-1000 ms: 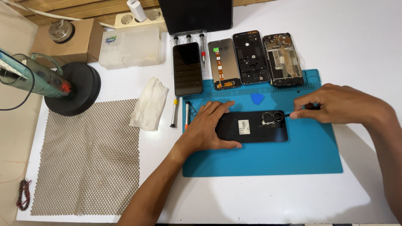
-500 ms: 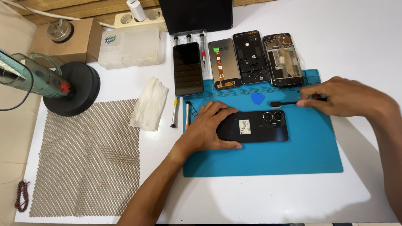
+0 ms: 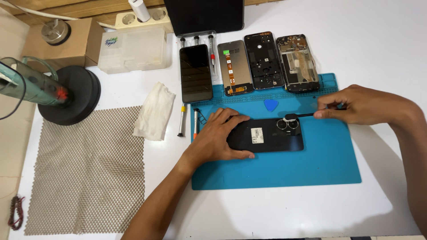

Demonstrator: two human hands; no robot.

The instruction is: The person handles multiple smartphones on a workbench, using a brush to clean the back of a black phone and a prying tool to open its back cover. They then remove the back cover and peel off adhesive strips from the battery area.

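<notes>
Far left, a black round stand [image 3: 71, 95] with a teal tool [image 3: 26, 82] clamped on it, cardboard box [image 3: 62, 42] behind, tan mesh mat [image 3: 86, 171] in front on the white table [image 3: 378, 40]. Next over, a clear plastic parts box [image 3: 133, 49], a crumpled white cloth [image 3: 155, 111], two small screwdrivers [image 3: 181, 120] lying just beside the blue work mat [image 3: 329, 155]. Left hand [image 3: 218, 140] lies flat, fingers spread, pressing on the left end of the black phone [image 3: 267, 135], which lies back-up on the blue mat, roughly mid-mat, camera rings toward the right. Above the mat edge, a row: dark phone screen [image 3: 195, 73], a display panel with orange flex [image 3: 233, 66], a black frame [image 3: 264, 60], a bare board frame [image 3: 297, 62]. Blue triangular pick [image 3: 271, 105] on the mat just above the phone. Right hand [image 3: 360, 104] is pinched shut on a thin black tool [image 3: 298, 116], tip resting at the phone's camera end, at its top edge. Can't tell whether the tip is under the cover.
</notes>
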